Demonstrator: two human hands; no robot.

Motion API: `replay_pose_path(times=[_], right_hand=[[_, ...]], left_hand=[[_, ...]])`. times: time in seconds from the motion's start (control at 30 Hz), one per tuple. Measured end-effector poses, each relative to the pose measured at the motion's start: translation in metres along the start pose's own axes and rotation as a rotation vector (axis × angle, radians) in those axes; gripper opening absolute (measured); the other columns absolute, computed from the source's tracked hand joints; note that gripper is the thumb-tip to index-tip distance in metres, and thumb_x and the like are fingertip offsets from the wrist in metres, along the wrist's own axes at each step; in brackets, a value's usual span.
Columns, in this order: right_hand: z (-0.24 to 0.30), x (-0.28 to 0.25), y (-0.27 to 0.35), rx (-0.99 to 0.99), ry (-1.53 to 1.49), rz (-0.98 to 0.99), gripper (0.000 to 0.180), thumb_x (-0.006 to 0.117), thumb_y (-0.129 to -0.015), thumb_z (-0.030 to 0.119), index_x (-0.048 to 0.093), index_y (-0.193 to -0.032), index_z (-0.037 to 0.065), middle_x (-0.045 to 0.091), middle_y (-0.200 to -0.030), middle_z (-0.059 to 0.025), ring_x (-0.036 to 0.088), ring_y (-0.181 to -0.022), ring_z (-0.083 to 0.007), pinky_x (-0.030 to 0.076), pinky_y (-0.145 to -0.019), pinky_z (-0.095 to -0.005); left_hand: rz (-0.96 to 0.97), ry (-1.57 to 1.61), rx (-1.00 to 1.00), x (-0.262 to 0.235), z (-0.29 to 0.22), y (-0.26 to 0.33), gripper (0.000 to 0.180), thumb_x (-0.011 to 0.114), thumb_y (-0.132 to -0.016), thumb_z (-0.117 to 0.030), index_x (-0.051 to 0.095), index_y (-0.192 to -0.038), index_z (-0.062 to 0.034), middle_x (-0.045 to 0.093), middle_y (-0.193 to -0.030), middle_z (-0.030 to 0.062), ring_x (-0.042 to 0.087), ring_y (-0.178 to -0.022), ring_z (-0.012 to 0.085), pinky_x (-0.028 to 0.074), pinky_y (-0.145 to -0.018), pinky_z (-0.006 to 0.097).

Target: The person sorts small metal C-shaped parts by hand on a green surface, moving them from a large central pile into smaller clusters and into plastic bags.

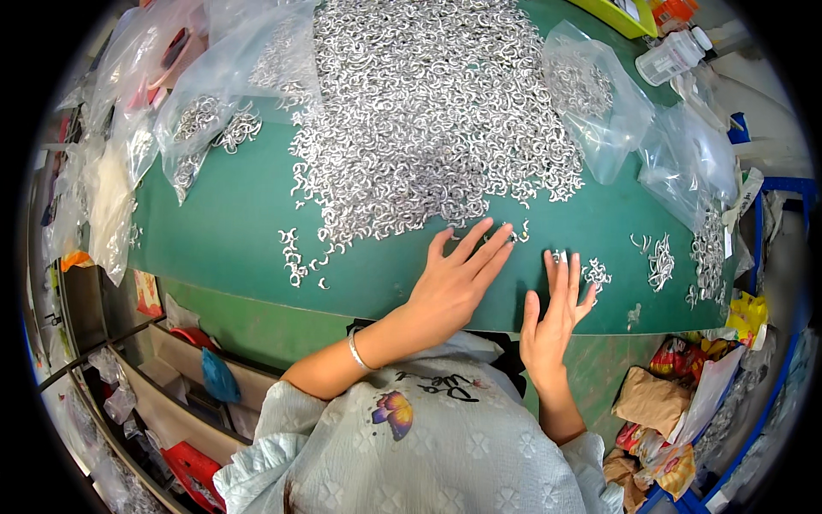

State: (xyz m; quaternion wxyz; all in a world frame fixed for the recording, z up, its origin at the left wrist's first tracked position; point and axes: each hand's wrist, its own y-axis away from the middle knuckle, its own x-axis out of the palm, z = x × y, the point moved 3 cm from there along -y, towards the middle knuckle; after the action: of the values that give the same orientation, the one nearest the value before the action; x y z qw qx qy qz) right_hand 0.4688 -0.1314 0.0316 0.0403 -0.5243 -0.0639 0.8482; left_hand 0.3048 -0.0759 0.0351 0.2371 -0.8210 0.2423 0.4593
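Two hands flat on the green table [231, 231], near its front edge. Left hand [454, 278], fingers spread and laid open, gripping nothing, fingertips touching the near fringe of the big heap of small silver metal hooks [428, 111]; thin bracelet [358, 351] on that wrist. Right hand [555, 313] just beside it, open too, palm down, fingertips resting by a few loose hooks [595, 274], nothing clasped. More scattered hooks [293, 257] off to the left of the hands, another small cluster [661, 261] toward the right edge. Farther back, heap spread across the middle of the table to its far edge. Clear plastic bags [214, 103] holding hooks at the far left, others [599, 103] at the far right. White plastic bottle [672, 56] at the far right corner.
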Motion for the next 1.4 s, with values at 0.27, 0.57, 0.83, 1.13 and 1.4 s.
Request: replay_pose_path(times=[0.27, 0.57, 0.83, 1.13, 1.4], right_hand=[[0.015, 0.007, -0.013, -0.1, -0.148, 0.082, 0.057, 0.062, -0.089, 0.012, 0.039, -0.139, -0.005, 0.058, -0.134, -0.0125, 0.033, -0.142, -0.0374, 0.007, -0.11, -0.0662], [0.011, 0.005, -0.022, -0.083, -0.219, 0.005, 0.051, 0.06, -0.09, 0.01, 0.044, -0.136, -0.003, 0.064, -0.126, -0.0132, 0.039, -0.138, -0.0354, 0.01, -0.111, -0.0633], [0.008, -0.003, -0.014, -0.115, -0.237, -0.034, 0.049, 0.061, -0.09, 0.014, 0.048, -0.134, -0.003, 0.063, -0.128, -0.0109, 0.04, -0.137, -0.035, 0.012, -0.11, -0.0635], [0.015, -0.003, -0.007, -0.153, -0.372, 0.093, 0.042, 0.054, -0.094, 0.013, 0.05, -0.131, -0.006, 0.065, -0.124, -0.0131, 0.044, -0.134, -0.0371, 0.017, -0.111, -0.0592], [0.019, 0.002, -0.03, -0.173, -0.236, 0.099, 0.039, 0.053, -0.095, 0.009, 0.05, -0.132, -0.002, 0.061, -0.13, -0.0119, 0.043, -0.135, -0.0367, 0.018, -0.111, -0.06]], left_hand=[[-0.039, 0.046, -0.069, -0.004, 0.003, 0.006, 0.037, 0.065, -0.084, -0.006, 0.061, -0.12, 0.0031, 0.051, -0.138, 0.0112, 0.041, -0.135, 0.0296, 0.022, -0.11, 0.06], [-0.198, 0.139, -0.149, -0.007, 0.003, 0.002, 0.03, 0.071, -0.079, -0.005, 0.065, -0.108, -0.0033, 0.058, -0.118, 0.0081, 0.054, -0.112, 0.0268, 0.033, -0.092, 0.045], [-0.269, 0.103, -0.189, -0.008, 0.013, 0.009, 0.026, 0.072, -0.076, -0.002, 0.065, -0.1, -0.0069, 0.058, -0.111, 0.0062, 0.055, -0.102, 0.0242, 0.033, -0.086, 0.04], [-0.241, 0.197, -0.157, -0.006, 0.002, 0.011, 0.03, 0.076, -0.074, -0.01, 0.066, -0.102, -0.0069, 0.056, -0.113, 0.0078, 0.053, -0.104, 0.0264, 0.033, -0.084, 0.042], [-0.186, 0.15, -0.121, 0.003, -0.005, 0.013, 0.021, 0.078, -0.073, -0.015, 0.069, -0.091, -0.0084, 0.057, -0.112, 0.007, 0.05, -0.106, 0.0282, 0.032, -0.084, 0.043]])
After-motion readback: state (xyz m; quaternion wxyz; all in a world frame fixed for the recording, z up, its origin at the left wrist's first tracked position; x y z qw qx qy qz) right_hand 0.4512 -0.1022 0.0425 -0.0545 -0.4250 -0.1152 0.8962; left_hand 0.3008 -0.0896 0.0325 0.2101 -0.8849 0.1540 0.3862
